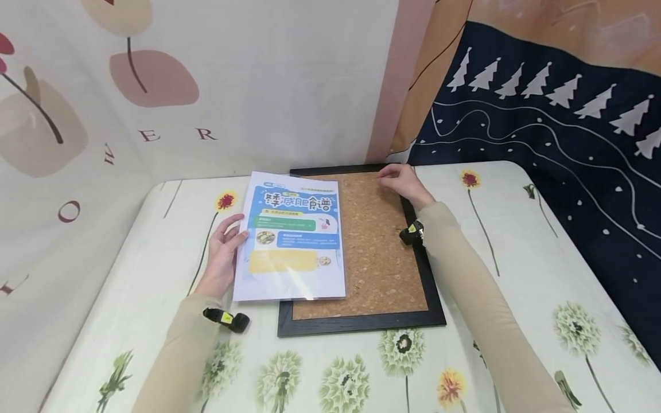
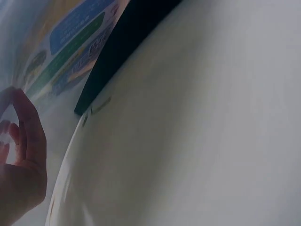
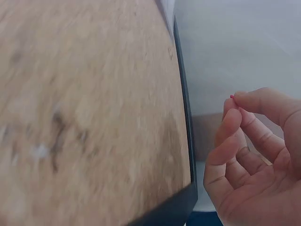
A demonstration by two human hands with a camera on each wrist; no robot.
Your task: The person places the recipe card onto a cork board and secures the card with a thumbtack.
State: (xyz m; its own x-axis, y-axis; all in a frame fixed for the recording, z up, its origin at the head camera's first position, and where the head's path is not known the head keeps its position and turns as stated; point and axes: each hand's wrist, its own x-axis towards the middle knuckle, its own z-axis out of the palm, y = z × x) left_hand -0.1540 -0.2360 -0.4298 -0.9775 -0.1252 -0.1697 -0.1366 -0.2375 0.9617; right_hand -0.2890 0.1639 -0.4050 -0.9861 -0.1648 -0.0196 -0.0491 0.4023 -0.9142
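My left hand (image 1: 223,252) grips a laminated poster sheet (image 1: 296,275) by its left edge, thumb on the front. The sheet, printed with Chinese text in blue, green and yellow blocks, overlaps the left part of a black-framed cork board (image 1: 384,246) in the head view. In the left wrist view the fingers (image 2: 30,127) curl at the sheet's edge. Over the board's top right corner is my right hand (image 1: 405,182). Between its thumb and index fingertip it pinches a tiny red object (image 3: 232,96), mostly hidden by the fingers.
The board lies on a table (image 1: 155,275) with a flower-print cover, its far edge close to a pale curtain (image 1: 289,86). A dark blue cloth with white trees (image 1: 537,80) hangs at the right. Small cameras (image 1: 227,319) are strapped on both wrists.
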